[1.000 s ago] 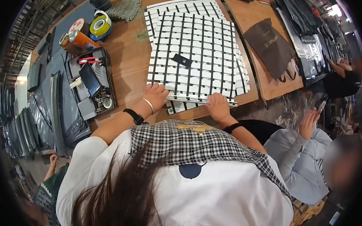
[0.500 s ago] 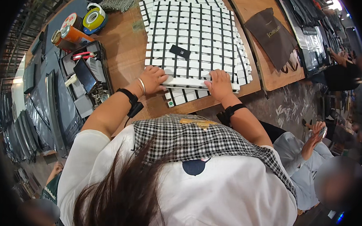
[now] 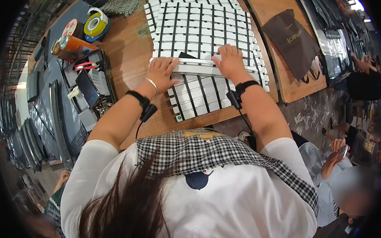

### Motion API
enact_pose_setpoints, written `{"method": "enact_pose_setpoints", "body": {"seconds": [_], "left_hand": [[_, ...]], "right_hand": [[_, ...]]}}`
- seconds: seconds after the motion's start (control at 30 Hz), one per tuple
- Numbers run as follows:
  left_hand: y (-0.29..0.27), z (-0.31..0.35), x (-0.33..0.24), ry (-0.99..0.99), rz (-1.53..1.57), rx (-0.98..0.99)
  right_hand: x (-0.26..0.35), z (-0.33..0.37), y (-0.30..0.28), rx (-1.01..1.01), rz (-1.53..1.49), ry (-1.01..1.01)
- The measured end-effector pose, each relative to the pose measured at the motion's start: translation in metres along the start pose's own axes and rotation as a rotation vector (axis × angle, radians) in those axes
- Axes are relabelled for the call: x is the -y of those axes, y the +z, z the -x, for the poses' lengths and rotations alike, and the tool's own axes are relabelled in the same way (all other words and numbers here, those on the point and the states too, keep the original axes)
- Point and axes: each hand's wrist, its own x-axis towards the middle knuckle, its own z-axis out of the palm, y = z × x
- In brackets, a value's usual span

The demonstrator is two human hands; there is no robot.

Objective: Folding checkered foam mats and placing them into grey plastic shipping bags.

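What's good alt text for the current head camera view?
A person's left hand and right hand hold the rolled or folded near edge of a white, black-lined panel, atop similar striped material on a wooden table. Left: an open box, orange can, tape; right: a brown bag.

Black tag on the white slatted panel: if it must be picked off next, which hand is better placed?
Probably the left hand: its fingertips lie nearer the visible part of the black tag, just beyond the rolled edge. The right hand, also at that edge, sits farther from it.
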Motion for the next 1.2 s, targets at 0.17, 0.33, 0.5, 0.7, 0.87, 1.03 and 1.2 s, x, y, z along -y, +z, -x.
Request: {"method": "enact_pose_setpoints", "body": {"seconds": [0.17, 0.33, 0.5, 0.7, 0.87, 1.03, 1.2], "left_hand": [[-0.004, -0.076, 0.039, -0.218, -0.005, 0.565], [0.002, -0.125, 0.055, -0.34, -0.035, 0.607], [0.008, -0.09, 0.051, -0.221, -0.067, 0.35], [0.0, -0.095, 0.059, -0.225, -0.025, 0.54], [-0.028, 0.01, -0.005, -0.257, 0.202, 0.648], [-0.058, 0.059, -0.039, -0.241, 0.239, 0.692], [-0.059, 0.053, -0.046, -0.334, 0.003, 0.442]], "right_hand": [[0.011, 0.025, -0.001, -0.154, 0.013, -0.075], [-0.001, -0.011, -0.02, 0.1, 0.09, -0.014], [-0.012, -0.053, -0.038, 0.365, 0.143, 0.049], [-0.02, -0.054, -0.02, 0.314, 0.098, -0.008], [0.024, 0.067, -0.028, 0.187, -0.005, -0.166], [0.063, 0.138, -0.042, 0.044, 0.078, -0.266], [0.05, 0.043, -0.033, 0.317, 0.072, -0.096]]}}
